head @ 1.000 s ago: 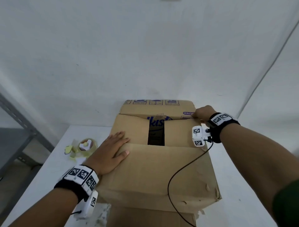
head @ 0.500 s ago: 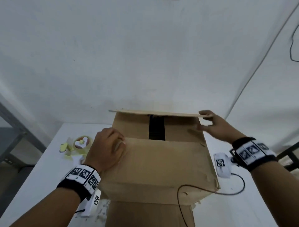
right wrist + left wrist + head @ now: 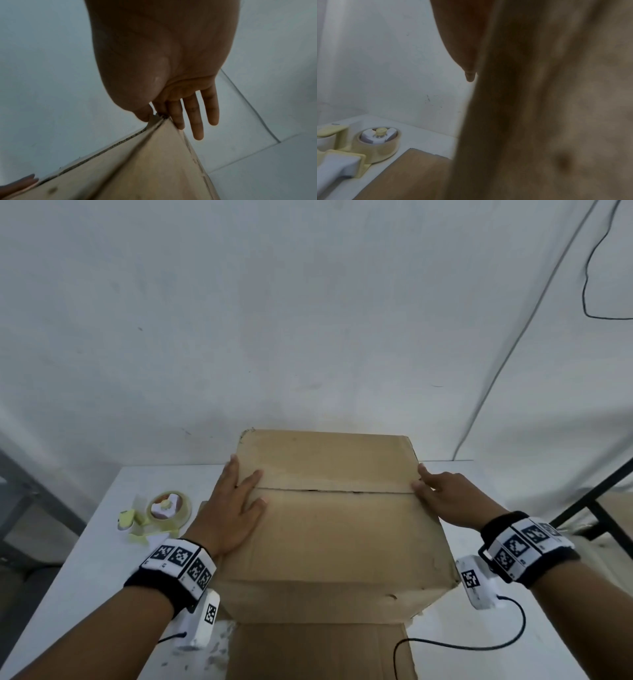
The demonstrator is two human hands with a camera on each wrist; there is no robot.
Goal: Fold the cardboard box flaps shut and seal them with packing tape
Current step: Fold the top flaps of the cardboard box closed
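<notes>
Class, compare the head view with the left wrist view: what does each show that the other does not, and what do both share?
Only the head view shows the right hand at the right end of the seam where the two top flaps meet, and both wristbands. Only the left wrist view shows the yellow cap in the tape roll's hub up close. Both show the cardboard box, the left hand, the tape dispenser and the white table.

Brown cardboard box (image 3: 329, 535) stands with flaps closed; tape dispenser (image 3: 164, 510) lies left.

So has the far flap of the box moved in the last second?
Yes. The far flap has swung down toward the person, off the wall, meeting the near flap.
</notes>
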